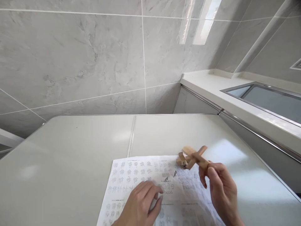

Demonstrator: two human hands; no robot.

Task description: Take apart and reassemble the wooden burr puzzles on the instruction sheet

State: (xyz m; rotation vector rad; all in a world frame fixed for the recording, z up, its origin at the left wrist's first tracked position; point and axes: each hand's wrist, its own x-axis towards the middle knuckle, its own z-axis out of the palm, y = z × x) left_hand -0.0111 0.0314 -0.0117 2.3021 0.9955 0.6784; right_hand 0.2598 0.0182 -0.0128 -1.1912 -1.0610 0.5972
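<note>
My right hand pinches the end of a wooden puzzle stick between thumb and fingers, above the sheet's right side. Another wooden stick crosses it at an angle; whether the two are joined I cannot tell. Just behind and left of them, small notched wooden blocks rest at the upper edge of a printed paper sheet, partly overlapped by the sticks. My left hand lies over the paper, fingers loosely curled, with a gap between thumb and index finger and nothing visible held.
The sheet, covered in small puzzle diagrams, lies on a white folding table with a seam across it. Beyond stands a grey tiled wall. To the right runs a white counter with a sink and a metal rail.
</note>
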